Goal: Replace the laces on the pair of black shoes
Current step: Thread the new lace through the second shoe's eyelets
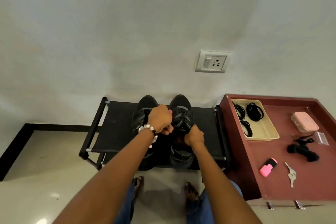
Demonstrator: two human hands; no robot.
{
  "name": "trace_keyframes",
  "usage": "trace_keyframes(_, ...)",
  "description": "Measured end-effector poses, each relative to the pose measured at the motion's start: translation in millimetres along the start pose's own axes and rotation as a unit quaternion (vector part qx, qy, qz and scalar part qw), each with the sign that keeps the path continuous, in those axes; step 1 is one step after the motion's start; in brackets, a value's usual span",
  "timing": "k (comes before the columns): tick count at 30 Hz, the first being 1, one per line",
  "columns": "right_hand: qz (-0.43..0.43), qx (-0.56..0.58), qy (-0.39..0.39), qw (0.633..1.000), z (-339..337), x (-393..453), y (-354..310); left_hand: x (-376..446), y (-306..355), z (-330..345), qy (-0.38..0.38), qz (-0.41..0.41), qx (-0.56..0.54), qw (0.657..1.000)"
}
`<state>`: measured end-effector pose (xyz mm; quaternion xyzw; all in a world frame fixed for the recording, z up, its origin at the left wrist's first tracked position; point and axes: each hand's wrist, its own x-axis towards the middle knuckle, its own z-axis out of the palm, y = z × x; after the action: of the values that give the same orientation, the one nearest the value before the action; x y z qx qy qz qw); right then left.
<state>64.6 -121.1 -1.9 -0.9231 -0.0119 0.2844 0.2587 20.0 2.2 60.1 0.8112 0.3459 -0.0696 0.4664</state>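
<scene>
Head view | I saw both black shoes side by side on the black rack [116, 123] | left hand [161, 120] pinched at the right shoe [182, 114] lace [183, 112] | right hand [194, 135] gripped its collar | left shoe [143, 107] lay just beyond the left hand, untouched.

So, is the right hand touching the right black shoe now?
Touching. In the head view, the right hand grips the tongue area of the right black shoe, with its fingers curled over the shoe's edge and no gap visible.
</scene>
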Motion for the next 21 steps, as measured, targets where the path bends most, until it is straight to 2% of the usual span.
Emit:
trace_keyframes(4,-0.017,0.022,0.014,1.000,4.9,6.1,5.9,22.7,-21.8,20.2,0.094,0.126,0.196,0.968)
trace_keyframes(6,-0.020,0.028,0.020,0.999,7.6,9.4,8.8,32.4,-26.0,25.5,0.084,0.146,0.254,0.952)
trace_keyframes(10,-0.019,0.041,0.037,0.998,14.3,14.7,11.8,37.6,-31.3,29.3,0.027,0.144,0.226,0.963)
trace_keyframes(14,-0.016,0.053,0.046,0.997,18.2,17.0,13.7,36.3,-40.3,34.4,0.055,0.158,0.184,0.969)
trace_keyframes(17,-0.019,0.060,0.046,0.997,18.1,16.2,14.4,32.1,-44.1,37.6,0.091,0.172,0.192,0.962)
trace_keyframes(21,-0.014,0.074,0.043,0.996,18.0,15.1,14.5,29.9,-40.4,34.8,0.072,0.139,0.128,0.979)
